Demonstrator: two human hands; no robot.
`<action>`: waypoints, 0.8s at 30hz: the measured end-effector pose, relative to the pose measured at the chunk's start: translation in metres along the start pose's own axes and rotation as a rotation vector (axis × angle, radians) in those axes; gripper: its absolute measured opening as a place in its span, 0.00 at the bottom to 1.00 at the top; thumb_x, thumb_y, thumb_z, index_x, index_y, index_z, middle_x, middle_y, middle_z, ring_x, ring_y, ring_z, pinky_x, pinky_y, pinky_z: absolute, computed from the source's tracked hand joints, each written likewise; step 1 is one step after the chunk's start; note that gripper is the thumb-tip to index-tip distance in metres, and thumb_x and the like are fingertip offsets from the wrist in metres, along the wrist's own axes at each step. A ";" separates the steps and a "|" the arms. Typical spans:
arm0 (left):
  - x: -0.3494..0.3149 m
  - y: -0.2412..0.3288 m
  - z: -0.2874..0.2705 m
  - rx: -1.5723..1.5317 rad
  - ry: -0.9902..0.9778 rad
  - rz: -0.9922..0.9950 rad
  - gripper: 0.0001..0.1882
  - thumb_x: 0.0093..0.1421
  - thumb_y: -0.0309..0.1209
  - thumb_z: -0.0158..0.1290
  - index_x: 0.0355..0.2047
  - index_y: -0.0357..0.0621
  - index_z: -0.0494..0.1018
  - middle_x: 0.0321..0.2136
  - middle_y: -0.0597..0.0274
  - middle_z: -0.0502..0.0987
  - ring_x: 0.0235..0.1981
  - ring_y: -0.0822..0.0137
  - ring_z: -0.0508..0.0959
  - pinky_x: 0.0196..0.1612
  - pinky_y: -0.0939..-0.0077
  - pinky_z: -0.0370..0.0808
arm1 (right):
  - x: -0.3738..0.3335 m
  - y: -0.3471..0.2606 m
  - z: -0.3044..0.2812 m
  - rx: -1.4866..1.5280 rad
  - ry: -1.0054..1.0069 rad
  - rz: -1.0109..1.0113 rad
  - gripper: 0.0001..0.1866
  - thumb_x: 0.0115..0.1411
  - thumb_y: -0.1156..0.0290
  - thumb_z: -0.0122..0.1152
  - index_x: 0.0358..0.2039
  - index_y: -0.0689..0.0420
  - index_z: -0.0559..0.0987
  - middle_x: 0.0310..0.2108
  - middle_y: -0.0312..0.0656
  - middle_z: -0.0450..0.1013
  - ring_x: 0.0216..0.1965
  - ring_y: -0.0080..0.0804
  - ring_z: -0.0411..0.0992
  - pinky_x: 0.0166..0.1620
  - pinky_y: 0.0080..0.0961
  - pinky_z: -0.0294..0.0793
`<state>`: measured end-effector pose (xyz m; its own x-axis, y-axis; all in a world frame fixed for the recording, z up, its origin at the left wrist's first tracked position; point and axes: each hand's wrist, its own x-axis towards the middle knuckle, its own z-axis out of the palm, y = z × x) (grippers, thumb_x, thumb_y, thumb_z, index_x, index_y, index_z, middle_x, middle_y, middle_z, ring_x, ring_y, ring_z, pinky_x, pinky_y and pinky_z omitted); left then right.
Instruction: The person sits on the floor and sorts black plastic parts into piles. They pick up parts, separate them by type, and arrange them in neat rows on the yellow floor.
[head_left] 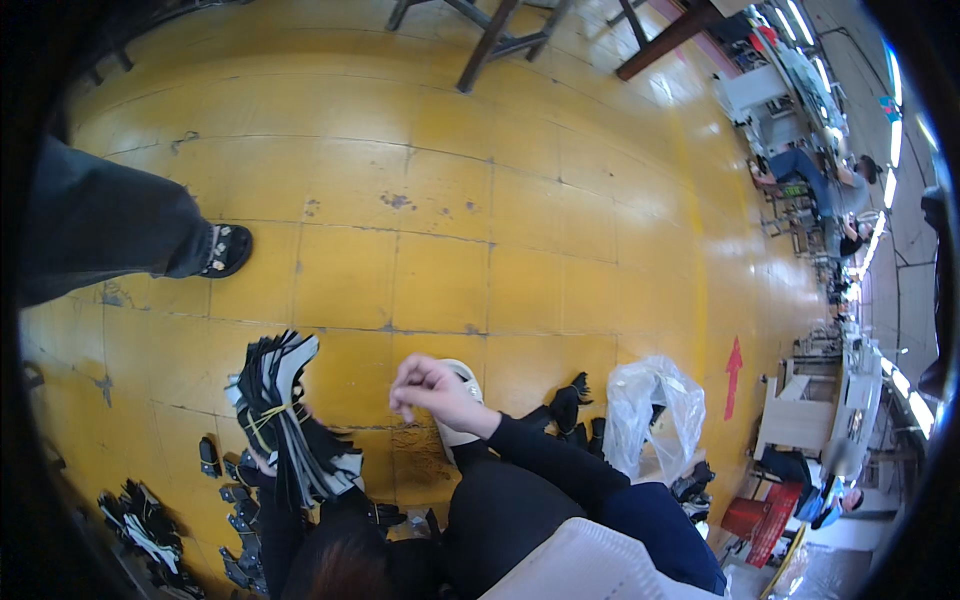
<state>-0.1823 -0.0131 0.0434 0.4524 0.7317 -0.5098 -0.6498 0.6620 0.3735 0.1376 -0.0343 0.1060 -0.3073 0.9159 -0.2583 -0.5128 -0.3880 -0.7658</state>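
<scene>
A bundle of long black and pale grey strips (290, 400), cinched round its middle by a thin yellow tie, stands tilted at the lower left. My left hand (264, 462) grips it from its left and lower side, mostly hidden behind the strips. To the right of the bundle and apart from it, my right hand (432, 390) hangs in the air over my pale shoe (460, 376). Its fingers are curled in; whether anything thin lies in them is too small to make out.
Small black bundles (240, 525) lie in rows on the yellow tiled floor (440, 275) at lower left, beside a pile of black and white strips (140, 530). A clear plastic bag (652, 415) and dark pieces (568, 408) are on my right. Someone's leg (130, 230) stands at left.
</scene>
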 end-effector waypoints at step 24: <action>0.063 0.018 0.142 1.263 -0.649 -0.541 0.41 0.42 0.42 0.64 0.51 0.30 0.62 0.43 0.50 0.74 0.46 0.63 0.73 0.51 0.75 0.67 | 0.081 -0.072 0.022 -0.874 -0.535 -0.016 0.51 0.36 0.62 0.76 0.55 0.55 0.50 0.56 0.52 0.55 0.60 0.50 0.54 0.63 0.39 0.50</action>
<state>-0.0783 0.0683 0.1281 0.8585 0.0824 -0.5062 0.4581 0.3205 0.8291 0.1319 0.0651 0.1533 -0.7330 0.6710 -0.1119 0.1780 0.0305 -0.9836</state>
